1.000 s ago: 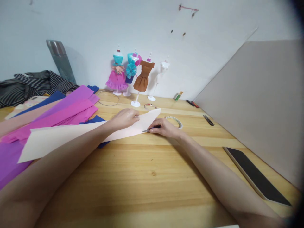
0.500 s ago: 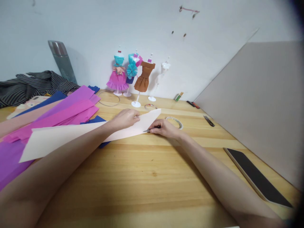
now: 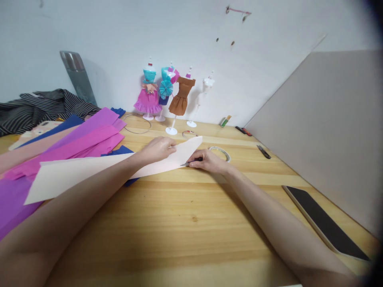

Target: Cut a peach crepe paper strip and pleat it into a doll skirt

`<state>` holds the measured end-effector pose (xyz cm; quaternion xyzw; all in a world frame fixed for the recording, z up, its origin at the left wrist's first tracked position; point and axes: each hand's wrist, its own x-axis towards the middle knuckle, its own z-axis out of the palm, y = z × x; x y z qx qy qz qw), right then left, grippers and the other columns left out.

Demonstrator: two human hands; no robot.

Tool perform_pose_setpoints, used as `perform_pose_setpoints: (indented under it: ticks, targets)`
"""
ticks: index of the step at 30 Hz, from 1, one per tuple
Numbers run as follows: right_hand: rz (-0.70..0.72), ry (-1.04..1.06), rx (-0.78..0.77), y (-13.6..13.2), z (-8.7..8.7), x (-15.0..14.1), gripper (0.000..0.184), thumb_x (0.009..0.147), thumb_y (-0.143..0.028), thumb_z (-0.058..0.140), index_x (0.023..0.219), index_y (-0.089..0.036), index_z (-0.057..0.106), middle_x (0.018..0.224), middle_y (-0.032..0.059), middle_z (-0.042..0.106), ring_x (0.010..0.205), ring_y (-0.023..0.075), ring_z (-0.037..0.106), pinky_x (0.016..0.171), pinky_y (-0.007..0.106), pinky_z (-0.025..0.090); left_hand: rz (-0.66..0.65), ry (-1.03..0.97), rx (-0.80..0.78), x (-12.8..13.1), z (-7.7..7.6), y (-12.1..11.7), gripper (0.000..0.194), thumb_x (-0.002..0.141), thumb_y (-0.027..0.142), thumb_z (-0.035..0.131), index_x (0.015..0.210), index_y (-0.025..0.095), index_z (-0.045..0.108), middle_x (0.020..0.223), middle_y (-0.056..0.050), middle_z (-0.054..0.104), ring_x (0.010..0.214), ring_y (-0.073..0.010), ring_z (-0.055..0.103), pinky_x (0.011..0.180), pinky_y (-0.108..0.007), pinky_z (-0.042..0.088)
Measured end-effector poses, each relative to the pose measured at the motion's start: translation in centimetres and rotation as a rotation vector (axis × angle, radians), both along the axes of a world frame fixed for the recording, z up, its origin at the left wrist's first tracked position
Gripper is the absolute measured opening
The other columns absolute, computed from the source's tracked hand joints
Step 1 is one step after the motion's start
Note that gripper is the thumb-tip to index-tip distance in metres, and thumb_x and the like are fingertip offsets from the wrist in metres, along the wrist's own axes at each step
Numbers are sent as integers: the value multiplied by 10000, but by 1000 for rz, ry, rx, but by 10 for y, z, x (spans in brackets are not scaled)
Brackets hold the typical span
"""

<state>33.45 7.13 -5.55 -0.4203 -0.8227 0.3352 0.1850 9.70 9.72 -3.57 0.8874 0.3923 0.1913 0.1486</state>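
A long sheet of pale pink crepe paper (image 3: 167, 161) stretches from the left across the middle of the table, its right end raised to a point. My left hand (image 3: 158, 150) is closed on the upper edge of this sheet, thumb and fingers pinching it. Dark-handled scissors (image 3: 196, 159) are in my right hand (image 3: 206, 159), mostly covered by the fingers. Their grey blades point left and touch the lower edge of the paper near its right end. Just behind the right wrist lies a roll of tape (image 3: 221, 153).
Purple, pink and blue paper sheets (image 3: 86, 143) are piled at left, near striped cloth (image 3: 56, 105) and a bottle (image 3: 78, 77). Several small dress forms (image 3: 182, 97) stand along the wall. A utility knife (image 3: 263, 152) and a dark tablet-like device (image 3: 326, 221) lie at right.
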Motion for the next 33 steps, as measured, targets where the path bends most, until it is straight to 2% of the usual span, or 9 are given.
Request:
perform_pose_setpoints:
  ticks: [18,26,29,33]
  targets:
    - [-17,-15,11,1,-2,0,262,763,-407,641,844,-179,740,866,40,732,758,175,639,692,264,483,0,-35,2,-1,2,-4,230,797,268,436,647,173,583,569,-6,538,558,-140,469,535,-273,267]
    - [-28,-11,10,0,-2,-1,295,764,-441,633,843,-175,733,838,37,726,733,169,623,673,264,475,10,-45,-38,-1,2,-2,239,772,281,439,600,171,563,541,7,499,543,-130,453,514,-268,260]
    - [-42,-25,4,1,-2,0,307,762,-445,633,838,-164,731,812,40,719,698,159,609,638,255,461,8,-53,-110,-4,5,-1,192,725,275,467,587,172,552,534,20,468,523,-121,436,482,-261,243]
    - [-42,-22,-2,1,-3,0,311,758,-447,636,835,-161,733,824,45,721,716,166,618,647,258,463,-6,-45,-264,-10,8,2,102,628,251,520,632,174,587,563,28,502,528,-121,466,458,-244,246]
